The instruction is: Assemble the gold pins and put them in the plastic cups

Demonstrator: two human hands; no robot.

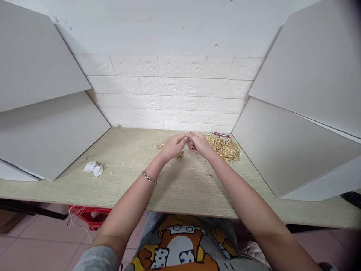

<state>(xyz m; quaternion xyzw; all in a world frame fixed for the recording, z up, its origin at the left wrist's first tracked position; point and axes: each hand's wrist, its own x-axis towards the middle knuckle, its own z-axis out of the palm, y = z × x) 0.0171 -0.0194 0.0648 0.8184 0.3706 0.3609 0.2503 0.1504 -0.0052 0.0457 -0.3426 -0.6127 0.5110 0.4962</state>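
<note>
Above the middle of the table, my left hand (pixel 173 146) and my right hand (pixel 199 143) meet fingertip to fingertip. Both are closed in a pinch, and whatever lies between the fingertips is too small to make out. A thin gold stick (pixel 196 152) pokes out below the fingers of my right hand. Just under my left hand sits a small heap of gold pieces (pixel 181 154), partly covered by the hand. Right beyond my right hand spreads a pile of thin gold sticks (pixel 225 148).
A clear round container (pixel 159 137) stands behind my left hand, with a few gold pieces (pixel 159 146) near it. A red pen-like tube (pixel 221 134) lies behind the pile. Crumpled white tissue (pixel 94 168) rests at left. Grey panels (pixel 53 131) flank the table (pixel 118 188); a white brick-patterned wall (pixel 180 67) closes the back.
</note>
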